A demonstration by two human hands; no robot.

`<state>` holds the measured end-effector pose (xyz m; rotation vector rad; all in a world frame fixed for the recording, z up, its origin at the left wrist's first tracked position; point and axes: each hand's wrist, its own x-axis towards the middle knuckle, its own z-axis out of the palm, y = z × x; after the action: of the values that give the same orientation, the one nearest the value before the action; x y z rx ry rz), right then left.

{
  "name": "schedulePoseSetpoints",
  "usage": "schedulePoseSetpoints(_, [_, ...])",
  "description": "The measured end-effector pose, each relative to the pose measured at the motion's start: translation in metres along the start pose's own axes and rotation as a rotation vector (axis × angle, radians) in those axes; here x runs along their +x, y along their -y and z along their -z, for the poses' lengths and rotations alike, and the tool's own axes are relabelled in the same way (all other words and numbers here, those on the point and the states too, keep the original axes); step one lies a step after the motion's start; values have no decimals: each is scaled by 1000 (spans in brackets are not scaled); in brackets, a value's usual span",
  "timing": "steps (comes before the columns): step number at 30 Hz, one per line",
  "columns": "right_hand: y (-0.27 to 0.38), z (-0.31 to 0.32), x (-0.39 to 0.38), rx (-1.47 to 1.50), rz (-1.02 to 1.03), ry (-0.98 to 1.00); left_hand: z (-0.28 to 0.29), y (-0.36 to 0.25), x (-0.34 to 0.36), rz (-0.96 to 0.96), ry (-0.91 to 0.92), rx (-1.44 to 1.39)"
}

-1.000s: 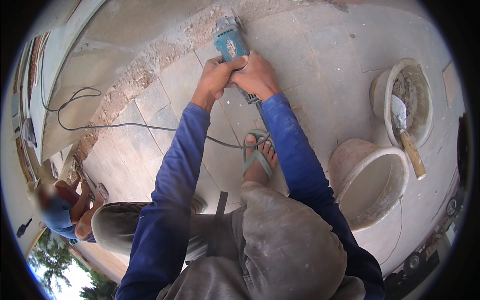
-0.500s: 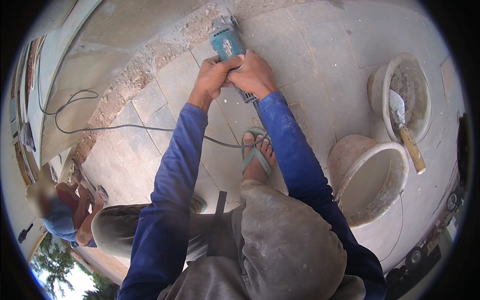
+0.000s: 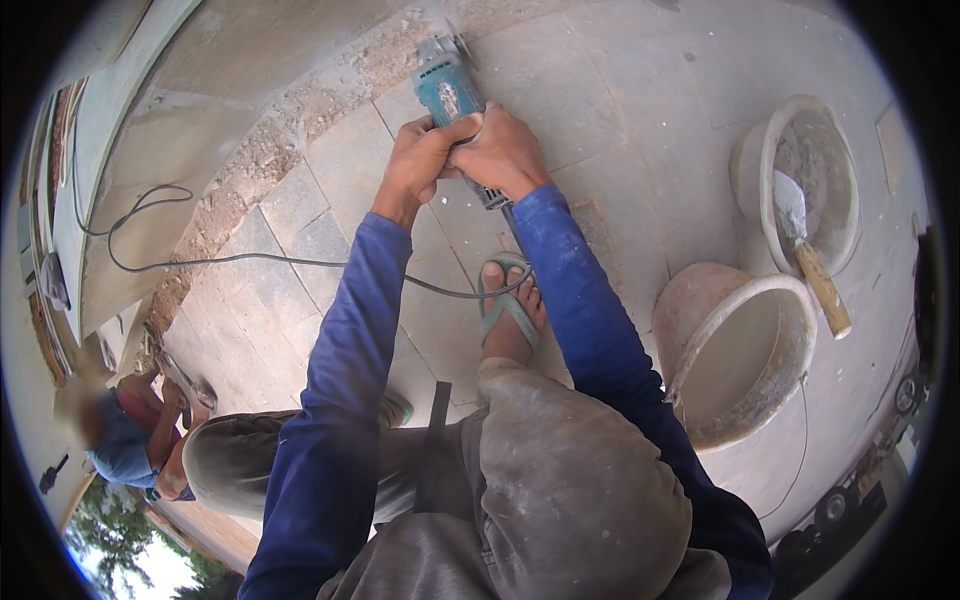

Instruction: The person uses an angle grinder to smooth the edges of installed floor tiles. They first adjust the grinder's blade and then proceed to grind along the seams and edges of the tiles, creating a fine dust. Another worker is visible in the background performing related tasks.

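Two-handed hold on a grinder at the far end of the person's reach. The left hand and right hand are closed around the rear of its body and touch each other, the left thumb lying across the top; the undersides of both grips are hidden. The disc, at the tool's far end, stands edge-on near the border between the tiles and a rough strip of broken ground. Blur there prevents telling whether it spins or touches the surface.

The cord bends at the sandalled foot, passes beneath the left forearm and runs to a loop at left. At right are a far bucket of grey paste, with a trowel resting across its rim, and a near bucket beside it. A co-worker sits low at left.

Judged from the pose, the step in hand is cutting or grinding along that border. The next move would call for a firm grip with both hands, a steady disc angle, and the cord and foot well clear.
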<state>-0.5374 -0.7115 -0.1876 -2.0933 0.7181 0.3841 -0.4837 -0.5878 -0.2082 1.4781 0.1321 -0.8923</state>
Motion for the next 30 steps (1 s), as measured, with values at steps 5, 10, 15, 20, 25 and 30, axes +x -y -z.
schedulePoseSetpoints(5, [-3, -3, 1, -2, 1, 2, 0, 3, 0, -6, -6, 3])
schedulePoseSetpoints(10, [-6, -5, 1, -1, 14, -11, 0, 5, -1, -2, -9, 5])
schedulePoseSetpoints(15, [-4, -2, -2, -8, 10, 1, 2, 4, -1, 9, 25, 40])
schedulePoseSetpoints(20, [-4, -2, -3, -22, -1, -4, 2, 6, -1, 15, 53, 46])
schedulePoseSetpoints(25, [-4, -1, -5, -10, -5, 4, 1, 5, -4, 18, 46, 61])
schedulePoseSetpoints(30, [-5, -1, -7, -6, -12, -1, -2, 11, -4, -11, -11, 8])
